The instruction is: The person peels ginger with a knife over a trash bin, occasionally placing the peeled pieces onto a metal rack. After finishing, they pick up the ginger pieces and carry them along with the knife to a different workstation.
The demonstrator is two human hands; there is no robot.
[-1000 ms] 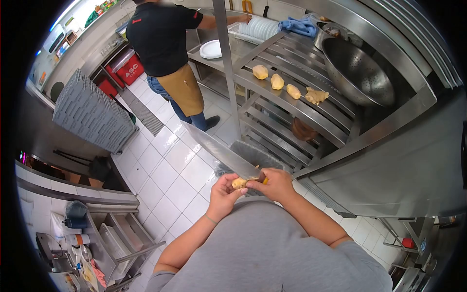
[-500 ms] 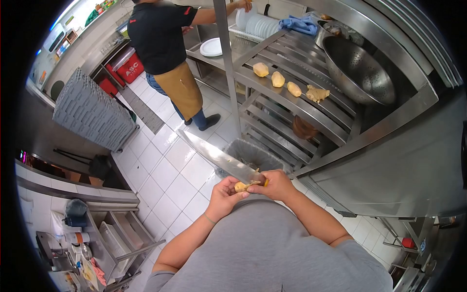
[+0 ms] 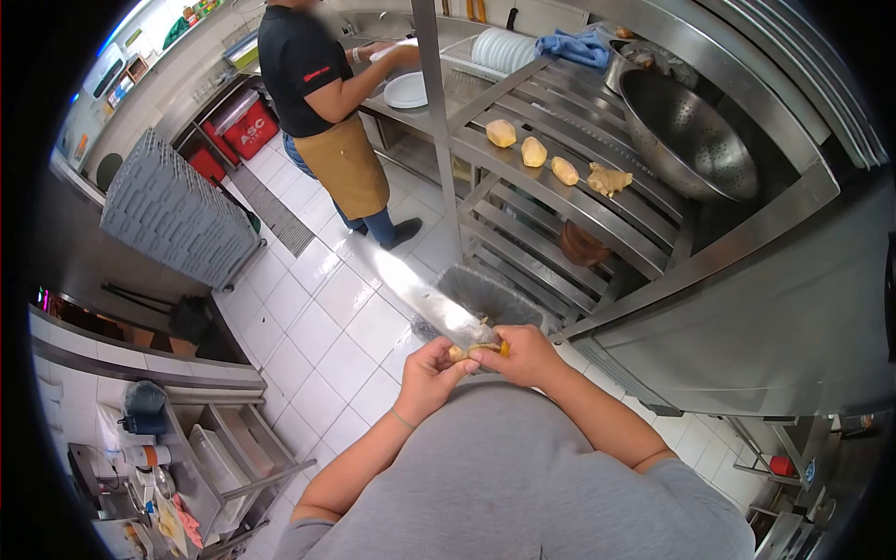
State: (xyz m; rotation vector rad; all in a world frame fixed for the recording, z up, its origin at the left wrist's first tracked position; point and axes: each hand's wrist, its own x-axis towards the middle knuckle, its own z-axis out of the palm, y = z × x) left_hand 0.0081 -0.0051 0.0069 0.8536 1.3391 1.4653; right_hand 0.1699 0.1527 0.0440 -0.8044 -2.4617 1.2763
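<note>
My right hand (image 3: 530, 355) is closed round the yellow handle of a large kitchen knife (image 3: 434, 308). Its broad blade points forward and left, with scraps stuck near the handle end. My left hand (image 3: 431, 375) pinches a small yellowish piece of what looks like ginger (image 3: 456, 354), mostly covered by fingers. The right thumb presses against this piece, close to the blade. Below the knife stands a bin (image 3: 504, 301) lined with clear plastic, with scraps inside.
Peeled potatoes (image 3: 533, 152) and a knob of ginger (image 3: 609, 180) lie on the slatted metal shelf (image 3: 523, 201), near a large colander (image 3: 689, 135). A co-worker (image 3: 341, 159) stands at the sink counter by a plate rack (image 3: 504, 51). Stacked grey crates (image 3: 177, 215) stand left.
The knife blade has shifted slightly right and its tip is blurred. The co-worker has drawn their arm back from the plate rack and now holds a white plate over the counter.
</note>
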